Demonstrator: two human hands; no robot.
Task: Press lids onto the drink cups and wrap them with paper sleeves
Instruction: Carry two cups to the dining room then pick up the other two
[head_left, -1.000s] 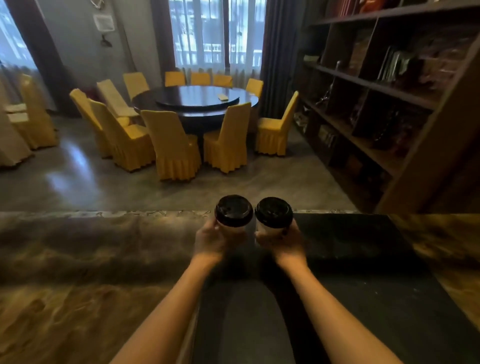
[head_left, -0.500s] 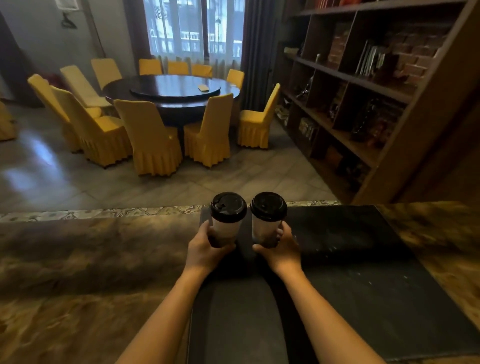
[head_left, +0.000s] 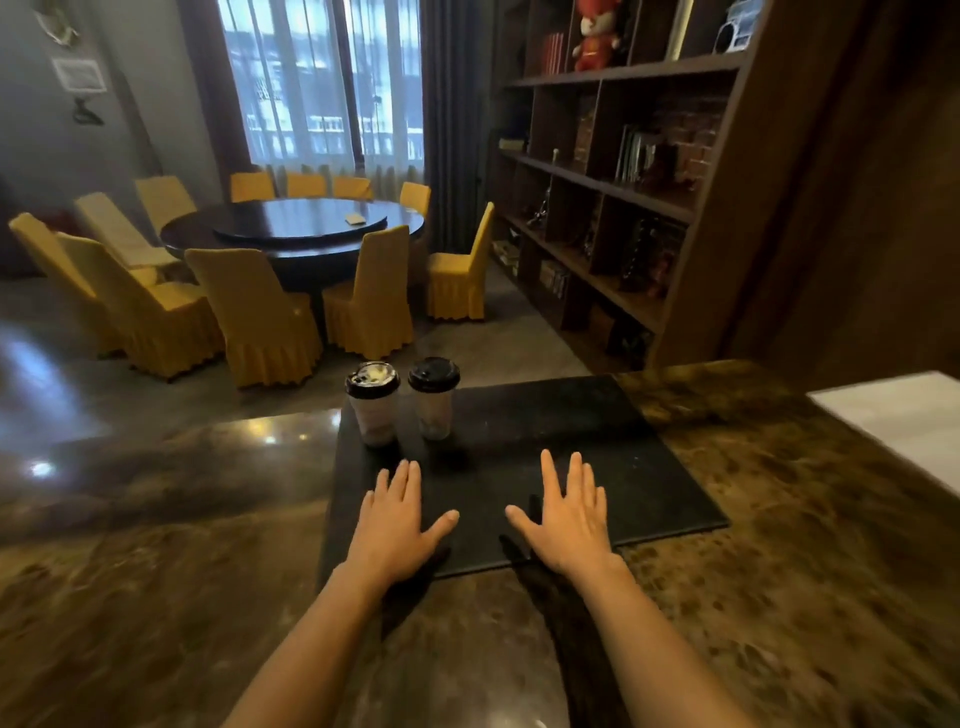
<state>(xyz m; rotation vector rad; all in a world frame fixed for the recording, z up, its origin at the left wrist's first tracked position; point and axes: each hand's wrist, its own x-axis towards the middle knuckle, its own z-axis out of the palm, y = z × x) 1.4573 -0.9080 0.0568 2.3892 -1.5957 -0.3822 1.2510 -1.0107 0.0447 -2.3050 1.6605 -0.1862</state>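
We let go of 2 cups (head_left: 373, 402), both lidded, now just beyond left hand (head_left: 397, 525); both hands flat, spread, empty. Task looks finished.

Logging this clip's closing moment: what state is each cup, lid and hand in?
Left pale paper cup: upright on the black mat, black plastic lid on.
Right pale paper cup: upright, black lid on.
Left hand: open, flat, empty.
Right hand: open, flat, empty.
Paper sleeves: cannot tell.
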